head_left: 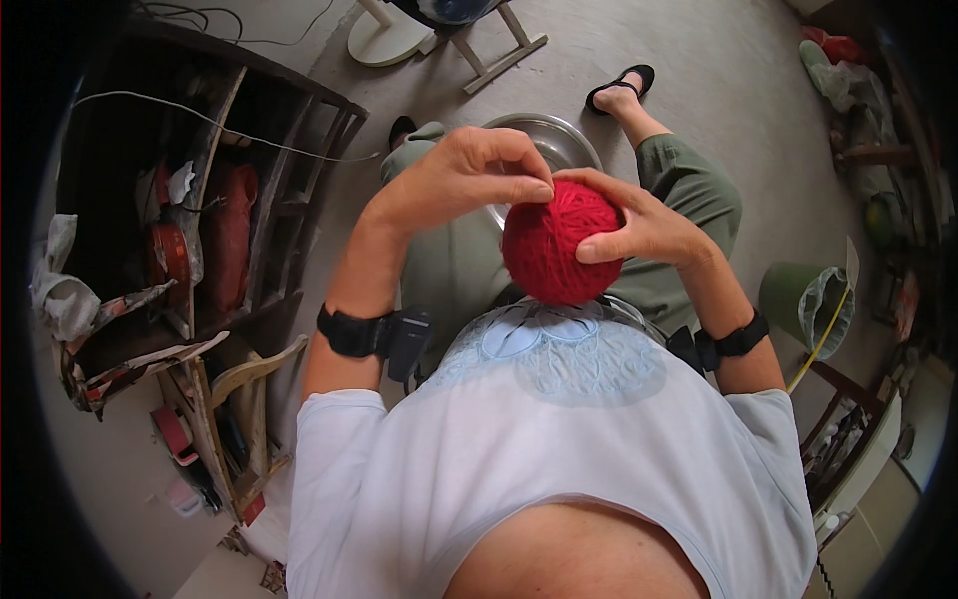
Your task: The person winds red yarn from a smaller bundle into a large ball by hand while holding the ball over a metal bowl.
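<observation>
A large ball of red yarn [559, 250] is held up in front of my body, above my lap. My right hand [644, 225] grips it from the right, thumb on the near side and fingers over the top. At the ball's upper left, my left hand [489, 170] is closed in a pinch, thumb and forefinger meeting at the yarn's surface. A strand between those fingertips is too small to make out. Behind the ball, a shiny metal basin [559, 135] shows between my legs, partly hidden by my hands and the ball.
A dark wooden shelf unit [289, 190] with red items stands at the left. Ahead are a white round base [384, 40] and a wooden stool leg [504, 60]. To the right sits a green bin [793, 299] with a plastic liner. Cluttered shelves line the far right.
</observation>
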A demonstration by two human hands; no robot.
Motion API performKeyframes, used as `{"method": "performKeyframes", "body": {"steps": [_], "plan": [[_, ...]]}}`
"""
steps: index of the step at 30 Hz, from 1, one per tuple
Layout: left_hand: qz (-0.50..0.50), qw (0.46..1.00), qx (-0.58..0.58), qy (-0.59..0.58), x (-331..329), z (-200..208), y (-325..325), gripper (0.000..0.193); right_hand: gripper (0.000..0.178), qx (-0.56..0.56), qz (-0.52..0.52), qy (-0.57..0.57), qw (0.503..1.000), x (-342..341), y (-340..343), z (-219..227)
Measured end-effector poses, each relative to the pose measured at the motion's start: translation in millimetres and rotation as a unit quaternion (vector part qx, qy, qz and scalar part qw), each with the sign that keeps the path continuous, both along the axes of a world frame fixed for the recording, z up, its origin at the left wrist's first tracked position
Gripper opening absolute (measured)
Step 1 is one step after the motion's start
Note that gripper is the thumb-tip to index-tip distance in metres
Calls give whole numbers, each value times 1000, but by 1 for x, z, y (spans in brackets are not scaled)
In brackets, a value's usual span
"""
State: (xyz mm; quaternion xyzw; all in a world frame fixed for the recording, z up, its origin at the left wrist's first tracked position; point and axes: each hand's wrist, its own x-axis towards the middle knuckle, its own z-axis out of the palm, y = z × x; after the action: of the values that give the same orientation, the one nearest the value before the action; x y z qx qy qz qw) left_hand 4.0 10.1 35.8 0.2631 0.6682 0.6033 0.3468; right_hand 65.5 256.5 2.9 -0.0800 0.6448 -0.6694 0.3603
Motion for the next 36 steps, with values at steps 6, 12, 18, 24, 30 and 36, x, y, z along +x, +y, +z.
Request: {"method": "performKeyframes", "body": {"steps": [6,12,18,24,30,36], "plan": [[72,996,11,-60,2,-52,-5,14,99,-67,31,35,997,-3,5,2],[90,987,-33,-128,29,-84,-18,21,77,-196,-261,37,944,-8,15,-14],[-12,984,-77,-162,54,-54,-12,20,63,-236,-386,-4,892,-33,18,-25],[-95,994,-37,24,32,5,-7,19,77,82,-286,158,941,-16,-4,-28],[25,999,12,-19,-1,15,-5,8,75,13,-117,17,993,-3,-4,-15],[76,997,-10,-3,-6,-39,-11,15,92,-96,-52,-34,993,3,2,-4]]}}
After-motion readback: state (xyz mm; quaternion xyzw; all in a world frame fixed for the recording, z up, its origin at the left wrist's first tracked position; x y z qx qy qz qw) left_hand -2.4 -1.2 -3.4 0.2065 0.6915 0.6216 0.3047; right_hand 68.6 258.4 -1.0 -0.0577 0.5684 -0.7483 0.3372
